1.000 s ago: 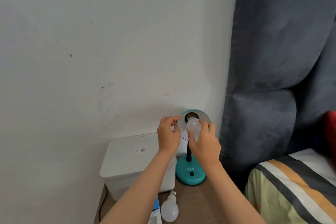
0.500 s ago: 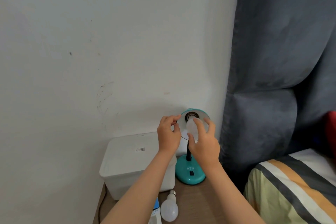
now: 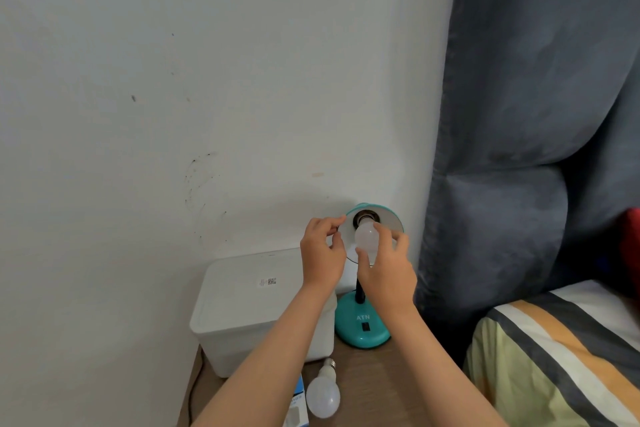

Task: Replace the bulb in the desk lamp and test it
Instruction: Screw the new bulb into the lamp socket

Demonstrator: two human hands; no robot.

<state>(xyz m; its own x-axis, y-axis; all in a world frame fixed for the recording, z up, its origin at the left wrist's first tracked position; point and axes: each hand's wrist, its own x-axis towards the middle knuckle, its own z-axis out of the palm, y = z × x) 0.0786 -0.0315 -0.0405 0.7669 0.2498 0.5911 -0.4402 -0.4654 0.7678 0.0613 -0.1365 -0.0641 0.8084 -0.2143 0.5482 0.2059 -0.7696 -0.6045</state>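
The white bulb (image 3: 366,236) sits in the socket of the teal desk lamp (image 3: 362,324), its round end pointing out of the tilted shade (image 3: 389,224) toward the camera, long axis running back into the socket. The right hand (image 3: 387,274) cups it, fingers curled around its sides. The left hand (image 3: 322,258) pinches the shade's left rim. A second bulb (image 3: 323,394) lies on the desk (image 3: 374,388), its screw base pointing toward the white box (image 3: 242,308).

Both hands work in a tight pocket, with the white bin (image 3: 256,308) just left of the left hand (image 3: 322,253), the padded headboard (image 3: 512,218) close right of the right hand (image 3: 388,274), wall behind, and open air toward the person.
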